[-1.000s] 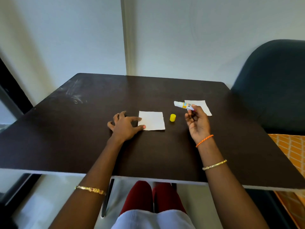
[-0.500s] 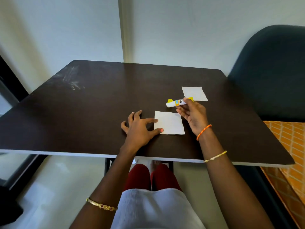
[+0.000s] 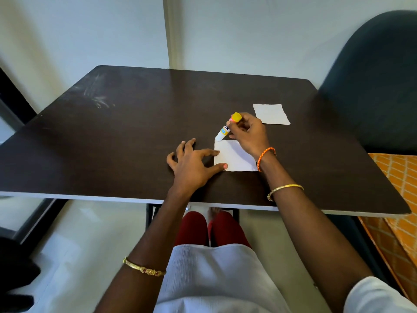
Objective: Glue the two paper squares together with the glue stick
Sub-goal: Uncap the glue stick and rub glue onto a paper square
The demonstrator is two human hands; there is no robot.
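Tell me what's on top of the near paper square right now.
On the near paper square: the glue stick tip at its far left corner, the left hand thumb on its left edge. The right hand covers the right part; glue isn't discernible.

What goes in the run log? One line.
right hand grips white glue stick, tip at near white paper square | left hand pins it

white paper squares (image 3: 234, 158), dark brown table (image 3: 135, 136)

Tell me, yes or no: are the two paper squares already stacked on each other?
No. The near paper square lies under the left hand, while the far paper square sits apart on the table.
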